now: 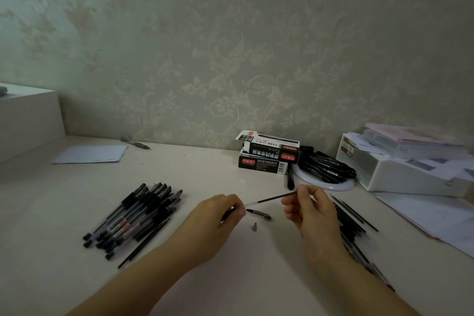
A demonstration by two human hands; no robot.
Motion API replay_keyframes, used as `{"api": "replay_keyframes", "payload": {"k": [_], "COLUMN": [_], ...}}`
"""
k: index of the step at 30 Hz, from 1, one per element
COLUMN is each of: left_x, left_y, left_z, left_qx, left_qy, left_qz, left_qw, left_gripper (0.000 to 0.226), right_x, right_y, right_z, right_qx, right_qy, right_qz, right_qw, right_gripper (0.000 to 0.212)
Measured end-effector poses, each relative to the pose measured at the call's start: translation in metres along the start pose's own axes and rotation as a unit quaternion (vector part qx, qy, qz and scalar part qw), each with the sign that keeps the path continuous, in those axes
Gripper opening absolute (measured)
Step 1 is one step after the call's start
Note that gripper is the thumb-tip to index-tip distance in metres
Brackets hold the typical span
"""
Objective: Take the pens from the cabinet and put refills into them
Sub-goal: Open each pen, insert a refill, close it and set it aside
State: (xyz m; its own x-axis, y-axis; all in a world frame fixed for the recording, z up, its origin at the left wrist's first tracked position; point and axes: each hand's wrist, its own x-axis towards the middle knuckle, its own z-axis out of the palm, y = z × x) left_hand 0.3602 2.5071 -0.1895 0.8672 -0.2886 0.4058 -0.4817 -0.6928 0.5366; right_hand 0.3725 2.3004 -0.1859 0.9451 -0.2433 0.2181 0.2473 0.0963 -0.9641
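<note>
My right hand (309, 209) pinches a thin black refill (272, 198) by its far end. The refill's pale tip reaches the fingers of my left hand (218, 215), which grips a dark pen barrel (227, 214), mostly hidden. On the desk between the hands lie a black pen cap (259, 214) and a small cone-shaped pen tip (254, 227). A heap of several black pens (136, 215) lies to the left. Loose refills (355, 215) are spread to the right of my right hand.
Two stacked black-and-white refill boxes (268, 155) stand at the back. Beside them a white round dish (331, 183) holds several black pens. A white storage box (400, 172) with papers is at the right, a paper sheet (89, 154) and a pen (135, 143) at back left.
</note>
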Motion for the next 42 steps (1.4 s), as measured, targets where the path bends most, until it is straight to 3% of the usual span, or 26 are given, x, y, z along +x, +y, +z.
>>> {"api": "replay_keyframes", "payload": {"k": [7,13,18,22,26,29,34,42], "left_x": [0.000,0.000,0.000,0.000,0.000,0.000,-0.001,-0.002], "left_y": [-0.001,0.002,0.005,0.001,-0.001,-0.002,-0.004,0.000], "left_z": [0.000,0.000,0.002,0.001,0.003,0.004,0.004,0.004], "left_qx": [-0.005,-0.012,-0.010,0.003,0.011,0.019,0.029,0.031], "left_qy": [-0.004,-0.005,0.001,0.006,-0.003,-0.013,-0.021,-0.031], "left_qz": [0.005,0.021,0.040,0.032,0.027,0.024,0.022,0.048], "left_qw": [1.000,1.000,0.999,0.999,1.000,0.999,0.999,0.998], "left_gripper": [0.020,0.019,0.017,0.017,0.017,0.017,0.019,0.020], "right_x": [0.000,-0.004,-0.015,-0.015,-0.014,-0.013,-0.008,-0.012], "right_y": [0.000,-0.001,-0.002,0.001,0.005,0.009,0.005,0.003], "right_z": [-0.001,0.004,0.012,0.010,0.007,0.008,0.007,0.012], "right_qx": [0.012,-0.064,-0.234,-0.356,-0.413,-0.400,-0.192,-0.137], "right_qy": [-0.013,-0.081,-0.211,-0.180,-0.211,-0.215,-0.165,-0.234], "right_qz": [0.001,-0.032,-0.074,-0.146,-0.161,-0.156,-0.069,-0.052], "right_qw": [1.000,0.994,0.946,0.905,0.871,0.877,0.965,0.961], "right_gripper": [0.019,0.014,0.012,0.017,0.009,0.002,0.013,0.012]}}
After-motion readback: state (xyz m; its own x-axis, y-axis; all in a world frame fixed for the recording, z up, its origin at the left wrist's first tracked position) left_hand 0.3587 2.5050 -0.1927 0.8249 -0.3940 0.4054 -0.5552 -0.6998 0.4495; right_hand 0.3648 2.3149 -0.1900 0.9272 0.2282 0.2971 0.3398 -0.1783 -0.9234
